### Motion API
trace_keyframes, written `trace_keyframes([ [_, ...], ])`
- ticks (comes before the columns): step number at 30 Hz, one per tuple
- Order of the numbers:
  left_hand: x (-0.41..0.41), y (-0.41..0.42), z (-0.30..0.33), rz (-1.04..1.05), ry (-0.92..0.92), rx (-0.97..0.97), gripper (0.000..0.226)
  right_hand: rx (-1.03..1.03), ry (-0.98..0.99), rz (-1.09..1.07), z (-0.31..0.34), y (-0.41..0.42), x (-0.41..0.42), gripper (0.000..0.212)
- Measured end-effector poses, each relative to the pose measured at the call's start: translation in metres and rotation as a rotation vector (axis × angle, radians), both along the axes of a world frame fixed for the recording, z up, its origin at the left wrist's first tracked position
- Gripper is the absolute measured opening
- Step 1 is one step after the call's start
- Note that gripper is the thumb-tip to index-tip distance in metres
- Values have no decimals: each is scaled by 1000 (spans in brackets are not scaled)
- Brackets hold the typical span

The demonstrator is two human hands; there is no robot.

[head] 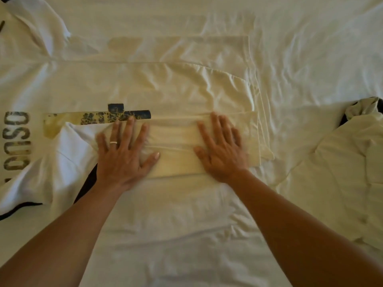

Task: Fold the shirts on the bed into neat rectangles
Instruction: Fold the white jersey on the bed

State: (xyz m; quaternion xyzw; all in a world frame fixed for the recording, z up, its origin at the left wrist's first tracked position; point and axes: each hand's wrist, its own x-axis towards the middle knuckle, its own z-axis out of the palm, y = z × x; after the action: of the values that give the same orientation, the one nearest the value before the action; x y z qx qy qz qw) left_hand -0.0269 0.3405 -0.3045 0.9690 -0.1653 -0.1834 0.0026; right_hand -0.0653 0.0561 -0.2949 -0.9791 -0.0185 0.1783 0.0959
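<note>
A white jersey with worn dark lettering and a cracked number print lies spread flat across the bed, collar end to the left and hem to the right. Its near side is folded over into a band along the middle. My left hand, wearing a ring, lies flat with spread fingers on the left part of that band, beside the near sleeve. My right hand presses flat on the band's right part, close to the hem. Neither hand holds anything.
A second white garment with dark trim lies crumpled at the right. The far sleeve of the jersey lies at the top left. Wrinkled white bedsheet stretches in front of and behind the jersey.
</note>
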Motion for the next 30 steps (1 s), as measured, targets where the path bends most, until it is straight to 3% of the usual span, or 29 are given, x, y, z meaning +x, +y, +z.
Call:
trace_keyframes([
  [4, -1, -1, 0, 18, 25, 24, 86, -114, 42, -86, 0, -46, -9, 71],
  [8, 2, 0, 16, 49, 50, 9, 88, -132, 73, -98, 11, -39, -7, 72],
  [12, -26, 24, 47, 138, -173, -88, 77, -147, 32, -124, 28, 8, -7, 66],
  [15, -64, 68, 60, 405, -171, -135, 86, 4, -10, -54, 44, 70, -2, 55],
  [17, -86, 99, 58, 419, -162, -68, 87, 95, -21, 23, 51, 114, 4, 48],
  [19, -94, 127, 55, 311, -183, -12, 76, 141, -37, 101, 52, 156, 11, 44],
  [22, -78, 153, 59, 202, -167, -122, 53, 185, -49, 136, 50, 199, 21, 37],
  [27, -4, 185, 104, 371, 221, -409, 14, 156, -30, 30, 49, 223, 32, 27],
  [30, 53, 202, 127, 425, 184, -571, 13, 115, 40, 10, 55, 231, 41, 27],
])
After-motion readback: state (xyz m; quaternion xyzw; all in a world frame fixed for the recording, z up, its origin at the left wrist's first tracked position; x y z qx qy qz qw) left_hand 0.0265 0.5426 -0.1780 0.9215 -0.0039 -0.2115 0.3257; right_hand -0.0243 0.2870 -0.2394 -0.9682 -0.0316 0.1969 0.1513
